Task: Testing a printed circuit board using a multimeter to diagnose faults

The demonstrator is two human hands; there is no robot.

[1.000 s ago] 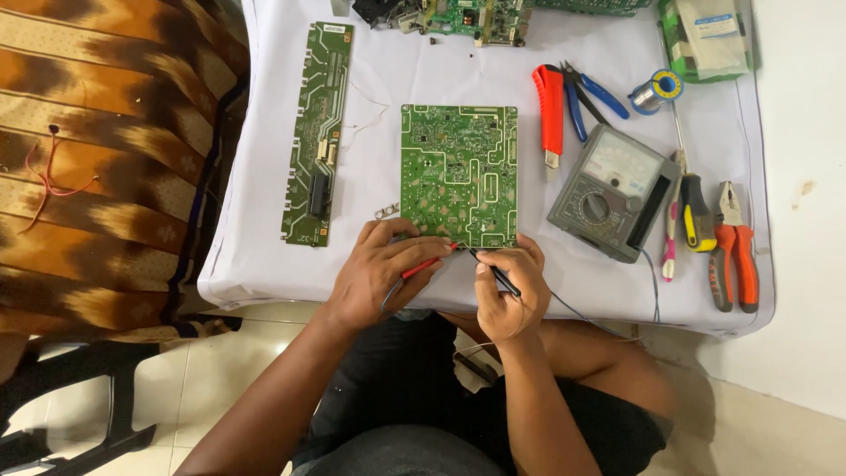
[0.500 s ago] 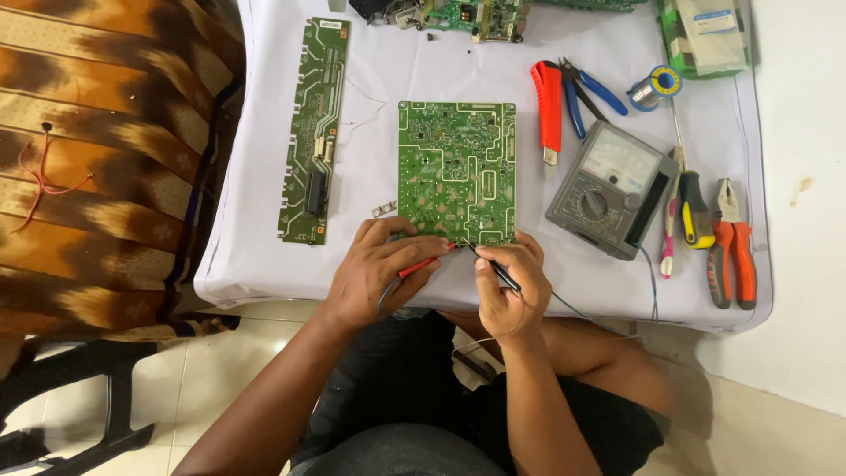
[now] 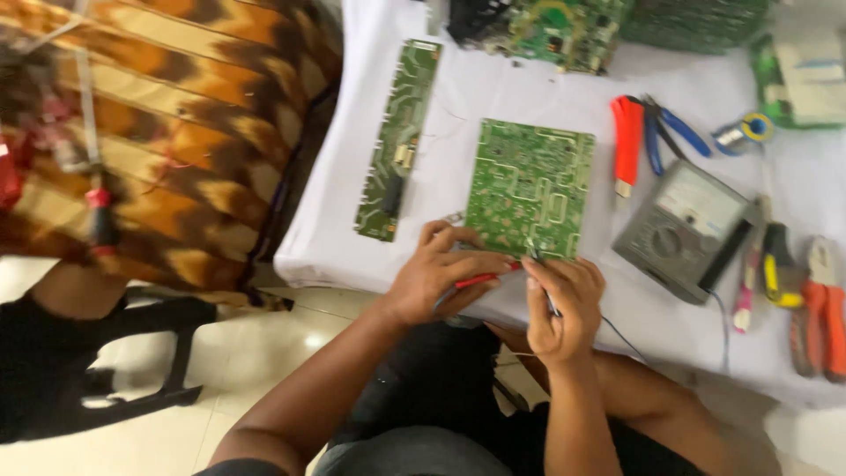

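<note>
A green square circuit board (image 3: pixel 529 187) lies on the white table cloth (image 3: pixel 493 97) in front of me. My left hand (image 3: pixel 436 278) grips a thin red probe (image 3: pixel 485 278) whose tip reaches the board's near edge. My right hand (image 3: pixel 564 304) holds a black probe (image 3: pixel 542 280), its tip also at the near edge of the board. Thin wires run from the probes towards a grey analogue meter (image 3: pixel 683 229) on the right.
A long narrow green board (image 3: pixel 398 141) lies left of the square one. More boards (image 3: pixel 546 26) are stacked at the back. Red cutters (image 3: pixel 627 141), blue-handled pliers (image 3: pixel 670 132), a solder reel (image 3: pixel 749 130), screwdrivers (image 3: pixel 775 273) and orange pliers (image 3: pixel 820 308) lie on the right. A patterned brown cloth (image 3: pixel 176 132) covers the left.
The camera has swung left, so the table sits further right in view. Both hands stay at the board's near edge with the probes.
</note>
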